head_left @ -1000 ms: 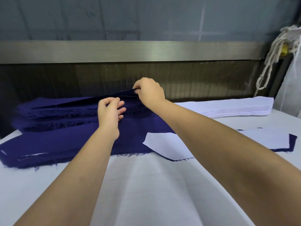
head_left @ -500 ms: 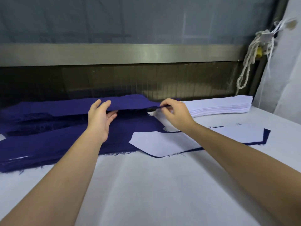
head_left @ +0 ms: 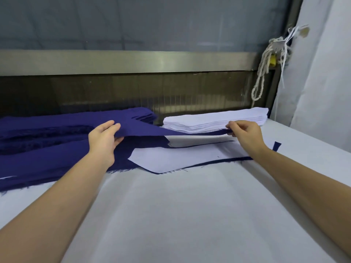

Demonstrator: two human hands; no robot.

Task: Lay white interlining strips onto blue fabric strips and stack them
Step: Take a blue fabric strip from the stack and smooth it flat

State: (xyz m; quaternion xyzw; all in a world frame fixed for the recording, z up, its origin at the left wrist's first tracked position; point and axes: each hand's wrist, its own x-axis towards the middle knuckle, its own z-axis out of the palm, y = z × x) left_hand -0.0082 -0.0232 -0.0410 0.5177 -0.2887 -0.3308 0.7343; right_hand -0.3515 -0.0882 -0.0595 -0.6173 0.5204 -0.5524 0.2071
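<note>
The left hand (head_left: 103, 138) grips a blue strip (head_left: 152, 130) at 10 o'clock. The right hand (head_left: 245, 132) pinches its end at 2 o'clock. It hangs just above the surface (head_left: 171, 215). Under it lies a white strip (head_left: 180, 158) on blue. The white stack (head_left: 218, 119) sits at 1 o'clock.

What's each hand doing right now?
Left hand: holding the lifted blue fabric strip.
Right hand: pinching that strip's right end.
</note>
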